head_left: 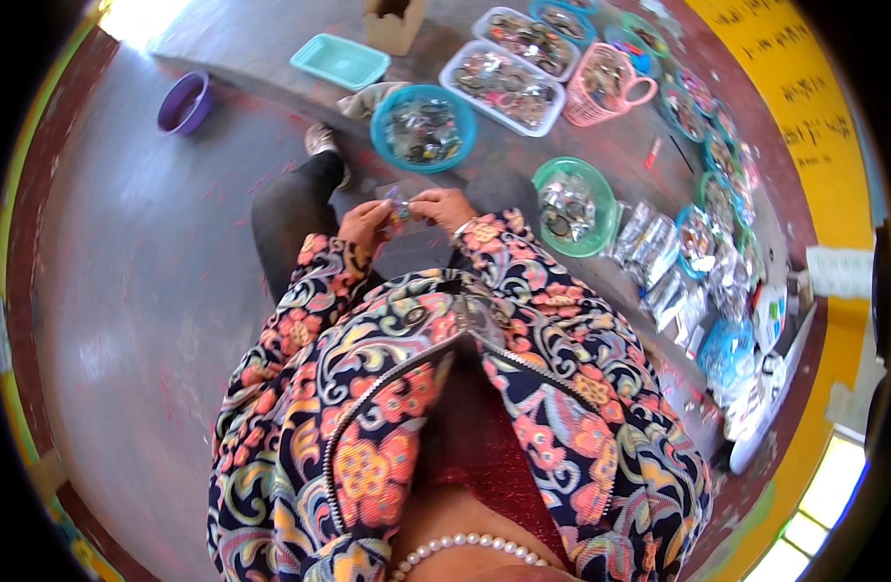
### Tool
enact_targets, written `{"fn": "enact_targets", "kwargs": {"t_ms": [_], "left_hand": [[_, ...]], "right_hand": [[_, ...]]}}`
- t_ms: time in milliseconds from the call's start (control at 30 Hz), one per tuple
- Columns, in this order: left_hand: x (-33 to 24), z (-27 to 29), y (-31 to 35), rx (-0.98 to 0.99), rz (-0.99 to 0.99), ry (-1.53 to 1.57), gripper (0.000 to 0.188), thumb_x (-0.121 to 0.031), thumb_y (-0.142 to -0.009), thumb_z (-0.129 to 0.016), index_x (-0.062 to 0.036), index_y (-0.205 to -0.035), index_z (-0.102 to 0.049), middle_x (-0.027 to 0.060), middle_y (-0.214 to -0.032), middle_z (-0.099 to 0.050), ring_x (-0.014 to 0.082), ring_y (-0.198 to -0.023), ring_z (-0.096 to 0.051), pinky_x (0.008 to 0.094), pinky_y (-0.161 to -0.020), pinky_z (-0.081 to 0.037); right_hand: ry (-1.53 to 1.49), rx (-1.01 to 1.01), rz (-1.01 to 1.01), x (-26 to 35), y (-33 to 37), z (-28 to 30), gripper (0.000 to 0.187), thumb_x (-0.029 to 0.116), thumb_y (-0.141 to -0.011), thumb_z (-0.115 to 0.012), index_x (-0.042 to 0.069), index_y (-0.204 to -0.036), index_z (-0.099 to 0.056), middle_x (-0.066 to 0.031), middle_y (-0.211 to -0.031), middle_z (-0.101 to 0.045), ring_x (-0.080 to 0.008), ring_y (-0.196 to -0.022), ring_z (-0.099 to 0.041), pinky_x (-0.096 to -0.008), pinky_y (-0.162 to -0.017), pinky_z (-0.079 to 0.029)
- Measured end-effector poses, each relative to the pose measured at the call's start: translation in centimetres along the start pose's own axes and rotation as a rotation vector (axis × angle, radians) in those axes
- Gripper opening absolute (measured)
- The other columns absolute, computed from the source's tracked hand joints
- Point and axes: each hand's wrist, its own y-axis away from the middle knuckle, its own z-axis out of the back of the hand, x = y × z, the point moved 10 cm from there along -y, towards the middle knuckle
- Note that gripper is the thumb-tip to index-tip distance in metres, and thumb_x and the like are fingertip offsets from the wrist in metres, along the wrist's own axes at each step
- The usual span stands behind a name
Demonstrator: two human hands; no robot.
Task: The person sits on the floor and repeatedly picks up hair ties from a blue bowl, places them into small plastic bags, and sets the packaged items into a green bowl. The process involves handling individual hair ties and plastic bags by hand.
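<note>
Both hands meet in front of my lap, over my knees. My left hand [366, 224] pinches one side of a small clear plastic packet [397, 204] with colourful bits showing. From the other side, my right hand [443, 207] grips the packet's edge, fingers closed. What exactly lies inside it is too small to make out. Just beyond the hands stands a blue round basin [378, 136] holding many small clear packets. To the right of my right hand is a green basin [605, 228] with more shiny packets and dark ring shapes.
Two white trays [455, 85] and a pink handled basket [591, 114] hold small goods at the back. Shiny packets [649, 238] and several small baskets line the right. A turquoise tray [339, 60], a cardboard box [394, 29] and a purple basin [179, 114] stand farther left.
</note>
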Motion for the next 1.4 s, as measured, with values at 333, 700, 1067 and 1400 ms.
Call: {"fn": "enact_targets", "kwargs": {"t_ms": [333,700,1067,1400], "left_hand": [[2.6,-0.5,-0.5,0.026,0.239,0.227,0.041,-0.037,-0.084,-0.048,-0.0020,-0.104,-0.050,0.0107,-0.097,-0.059,0.0193,-0.089,-0.058,0.0235,-0.054,-0.042],[4.0,-0.9,-0.4,0.044,0.313,0.153,0.035,-0.033,-0.083,-0.050,-0.0023,-0.099,-0.052,0.0093,-0.090,-0.060,0.0178,-0.081,-0.059,0.0237,-0.057,-0.044],[5.0,0.1,-0.7,0.015,0.324,0.105,0.033,-0.031,-0.082,-0.051,-0.0021,-0.097,-0.054,0.0085,-0.087,-0.061,0.0174,-0.078,-0.059,0.0243,-0.059,-0.044],[4.4,-0.3,-0.2,0.024,0.321,0.032,0.032,-0.031,-0.083,-0.049,-0.0025,-0.097,-0.055,0.0099,-0.086,-0.061,0.0185,-0.076,-0.059,0.0263,-0.061,-0.044]], "right_hand": [[-0.061,-0.440,0.205,5.8,4.5,11.0,0.018,0.018,-0.075,-0.060,0.002,-0.083,-0.061,-0.0019,-0.063,-0.058,-0.0067,-0.052,-0.050,-0.0206,-0.047,-0.039],[0.685,-0.810,-0.062,-5.3,16.7,33.6,0.023,0.022,-0.070,-0.056,0.006,-0.086,-0.062,-0.0088,-0.076,-0.063,-0.0178,-0.070,-0.061,-0.0277,-0.064,-0.046],[0.831,-0.826,-0.291,-11.4,14.9,34.2,0.031,0.023,-0.071,-0.053,0.013,-0.099,-0.060,-0.0128,-0.092,-0.060,-0.0288,-0.085,-0.057,-0.0330,-0.075,-0.044],[0.212,-0.767,-0.160,-5.0,7.8,31.0,0.026,0.015,-0.076,-0.052,0.003,-0.097,-0.059,-0.0057,-0.081,-0.063,-0.0099,-0.070,-0.058,-0.0234,-0.057,-0.046]]}}
